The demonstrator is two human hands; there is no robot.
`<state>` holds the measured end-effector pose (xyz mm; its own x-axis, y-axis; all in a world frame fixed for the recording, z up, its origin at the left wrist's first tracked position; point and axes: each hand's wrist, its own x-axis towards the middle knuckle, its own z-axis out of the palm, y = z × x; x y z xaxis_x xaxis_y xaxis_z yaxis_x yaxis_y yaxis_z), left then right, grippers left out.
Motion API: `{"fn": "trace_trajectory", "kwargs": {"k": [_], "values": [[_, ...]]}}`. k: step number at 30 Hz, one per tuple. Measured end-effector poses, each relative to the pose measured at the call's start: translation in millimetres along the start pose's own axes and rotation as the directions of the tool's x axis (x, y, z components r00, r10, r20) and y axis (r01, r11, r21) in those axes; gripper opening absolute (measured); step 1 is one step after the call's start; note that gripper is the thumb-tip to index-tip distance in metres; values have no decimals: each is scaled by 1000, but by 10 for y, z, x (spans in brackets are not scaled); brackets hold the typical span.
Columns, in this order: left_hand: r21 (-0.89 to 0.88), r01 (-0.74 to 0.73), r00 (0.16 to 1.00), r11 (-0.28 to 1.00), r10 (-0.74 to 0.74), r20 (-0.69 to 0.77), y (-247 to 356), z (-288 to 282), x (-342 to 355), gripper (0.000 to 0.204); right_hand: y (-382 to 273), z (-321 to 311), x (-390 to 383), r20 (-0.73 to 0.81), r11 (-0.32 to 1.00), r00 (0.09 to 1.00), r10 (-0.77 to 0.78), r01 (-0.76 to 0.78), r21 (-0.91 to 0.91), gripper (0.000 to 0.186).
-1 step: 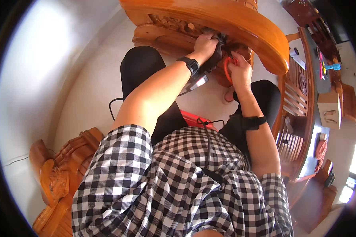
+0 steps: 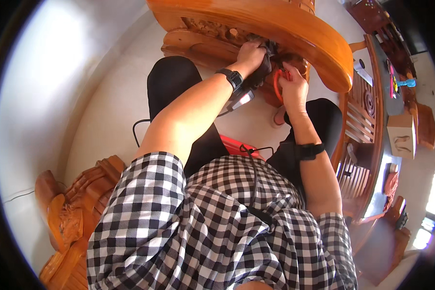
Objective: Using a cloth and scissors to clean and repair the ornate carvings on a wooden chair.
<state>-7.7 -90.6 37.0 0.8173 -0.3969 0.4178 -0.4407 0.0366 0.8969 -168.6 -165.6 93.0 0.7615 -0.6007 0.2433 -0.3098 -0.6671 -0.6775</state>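
My left hand [image 2: 250, 56] is closed on a bunched black cloth [image 2: 263, 73], just under the curved wooden armrest [image 2: 275, 29] of a carved piece of furniture. To the right of the cloth, my right hand [image 2: 294, 88] grips scissors with red loop handles [image 2: 277, 85]. Their blades point toward the cloth and are mostly hidden in shadow under the armrest. Below the cloth is a small grey device with a bright face [image 2: 243, 100] and a black cable.
Carved wooden furniture [image 2: 79, 208] stands at the lower left. A wooden bench [image 2: 360, 106] runs along the right, with a cardboard box [image 2: 401, 135] beside it. Part of a red seat [image 2: 234, 144] shows between my legs. A black cable [image 2: 135, 130] loops by my left knee.
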Motion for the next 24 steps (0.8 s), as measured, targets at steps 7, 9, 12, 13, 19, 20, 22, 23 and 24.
{"fn": "trace_trajectory", "kwargs": {"k": [7, 9, 12, 13, 19, 20, 22, 23, 24], "values": [[-28, 209, 963, 977, -201, 181, 66, -115, 57, 33, -60, 106, 266, 71, 974, 997, 23, -6, -228, 41], [-21, 172, 973, 985, -167, 160, 91, -149, 15, 35, -135, 129, 309, 108, 952, 993, 55, -20, -306, 40], [42, 264, 962, 964, -266, 67, 151, -173, -5, 36, -319, 164, 402, 108, 861, 993, 48, 14, -509, 40], [39, 266, 961, 963, -268, 65, 151, -159, -5, 36, -352, 178, 442, 126, 827, 989, 82, 3, -562, 41], [-69, 261, 952, 963, -245, 182, 46, -127, -35, 39, -308, 50, 424, 138, 861, 990, 41, 35, -508, 46], [-147, 257, 955, 955, -228, 189, 80, -147, -18, 39, -350, 17, 314, 131, 875, 988, 80, -7, -484, 46], [-234, 251, 959, 939, -209, 189, 92, -104, -6, 40, -282, 9, 101, 102, 879, 994, 48, 7, -476, 44], [-215, 207, 977, 954, -189, 102, 33, -45, 11, 39, -253, 20, 57, 62, 887, 998, 16, 14, -461, 42], [-191, 165, 986, 968, -165, 15, -28, 8, 26, 38, -235, 42, 70, 69, 886, 998, 9, 24, -464, 42]]}}
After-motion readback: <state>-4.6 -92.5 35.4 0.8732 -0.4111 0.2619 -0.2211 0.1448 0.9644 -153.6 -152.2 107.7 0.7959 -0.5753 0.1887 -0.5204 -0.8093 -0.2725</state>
